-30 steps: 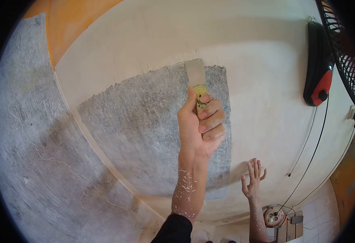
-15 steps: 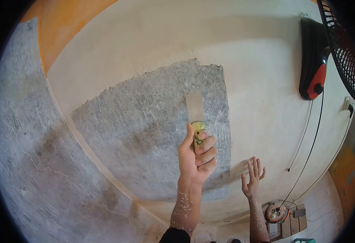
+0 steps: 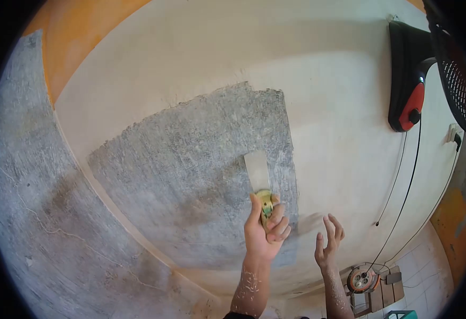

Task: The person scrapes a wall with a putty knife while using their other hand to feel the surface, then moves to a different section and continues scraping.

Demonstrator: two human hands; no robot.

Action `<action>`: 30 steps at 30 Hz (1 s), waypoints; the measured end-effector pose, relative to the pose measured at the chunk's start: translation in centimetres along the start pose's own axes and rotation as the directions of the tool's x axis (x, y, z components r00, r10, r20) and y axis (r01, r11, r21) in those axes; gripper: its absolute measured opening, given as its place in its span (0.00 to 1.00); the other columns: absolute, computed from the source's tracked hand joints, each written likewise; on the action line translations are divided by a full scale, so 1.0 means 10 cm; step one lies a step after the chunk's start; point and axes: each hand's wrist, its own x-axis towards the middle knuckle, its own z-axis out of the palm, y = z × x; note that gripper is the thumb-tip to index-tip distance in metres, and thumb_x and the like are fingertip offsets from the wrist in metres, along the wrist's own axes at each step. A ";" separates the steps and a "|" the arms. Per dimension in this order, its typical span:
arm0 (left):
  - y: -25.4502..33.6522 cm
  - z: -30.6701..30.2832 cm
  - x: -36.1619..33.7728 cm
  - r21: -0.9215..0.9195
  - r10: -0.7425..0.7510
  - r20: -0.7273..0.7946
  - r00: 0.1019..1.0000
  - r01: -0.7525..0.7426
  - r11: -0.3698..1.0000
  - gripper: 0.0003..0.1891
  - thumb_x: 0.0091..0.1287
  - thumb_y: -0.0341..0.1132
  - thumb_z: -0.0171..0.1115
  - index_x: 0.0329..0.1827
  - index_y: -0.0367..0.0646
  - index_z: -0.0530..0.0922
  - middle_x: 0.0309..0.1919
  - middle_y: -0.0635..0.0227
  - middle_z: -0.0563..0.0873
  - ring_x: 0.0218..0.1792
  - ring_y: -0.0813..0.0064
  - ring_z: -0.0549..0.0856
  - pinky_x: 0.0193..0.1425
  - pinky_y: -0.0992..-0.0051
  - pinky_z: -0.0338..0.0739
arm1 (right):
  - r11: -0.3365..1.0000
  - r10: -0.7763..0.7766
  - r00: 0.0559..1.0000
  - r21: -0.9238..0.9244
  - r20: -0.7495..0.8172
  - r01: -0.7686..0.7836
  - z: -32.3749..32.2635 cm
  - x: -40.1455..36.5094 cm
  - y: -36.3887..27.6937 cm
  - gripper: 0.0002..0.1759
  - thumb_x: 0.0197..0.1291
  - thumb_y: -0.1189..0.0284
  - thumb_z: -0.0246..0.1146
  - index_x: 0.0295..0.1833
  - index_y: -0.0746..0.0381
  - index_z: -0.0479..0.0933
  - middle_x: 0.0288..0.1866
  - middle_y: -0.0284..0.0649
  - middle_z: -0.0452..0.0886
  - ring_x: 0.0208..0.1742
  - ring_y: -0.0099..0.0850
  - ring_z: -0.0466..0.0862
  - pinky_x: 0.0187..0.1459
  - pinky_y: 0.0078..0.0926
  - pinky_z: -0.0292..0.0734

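My left hand is wrapped around the yellow-green handle of a putty knife, with the thumb along its left side. Its wide flat blade points up and overlaps the grey scraped patch of the wall, near that patch's right edge. Pale flakes cling to both forearms. To the right, my right hand is raised with fingers apart, holding nothing, close to the cream-painted wall and right of the patch.
A black and red wall fan hangs at the upper right, cords dangling below it. A cable reel stands low on the right beside a wooden stool. Another grey wall meets this one at the left corner.
My left hand and the putty knife have moved down along the grey patch. My right hand has dropped slightly, its fingers a little more bent. The view has shifted a little.
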 end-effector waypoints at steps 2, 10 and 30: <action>-0.11 -0.11 -0.04 0.073 0.027 -0.025 0.999 -0.025 0.997 0.26 0.77 0.62 0.42 0.44 0.46 0.73 0.24 0.77 0.68 0.22 0.83 0.68 0.30 0.80 0.68 | 0.971 -0.001 1.000 0.240 0.016 -0.003 -0.09 0.05 -0.19 0.30 0.63 0.76 0.59 0.72 0.62 0.67 0.62 0.53 0.71 0.62 0.44 0.74 0.63 0.41 0.66; -0.52 -0.47 -0.18 0.449 0.066 -0.327 0.943 0.094 0.888 0.29 0.79 0.58 0.38 0.63 0.41 0.71 0.53 0.67 0.78 0.56 0.74 0.76 0.63 0.69 0.72 | 0.934 -0.057 0.981 0.357 0.183 -0.012 0.00 0.43 -1.08 0.36 0.63 0.74 0.65 0.76 0.61 0.62 0.54 0.53 0.72 0.54 0.48 0.79 0.53 0.40 0.79; 0.96 -2.25 -1.54 0.842 0.335 -0.329 0.883 0.114 0.527 0.19 0.78 0.46 0.54 0.42 0.37 0.80 0.34 0.71 0.81 0.34 0.75 0.78 0.43 0.72 0.75 | 0.881 -0.144 0.988 -0.463 -0.060 0.101 -0.02 1.48 -1.92 0.26 0.69 0.70 0.61 0.72 0.45 0.71 0.25 0.36 0.70 0.16 0.27 0.72 0.18 0.29 0.70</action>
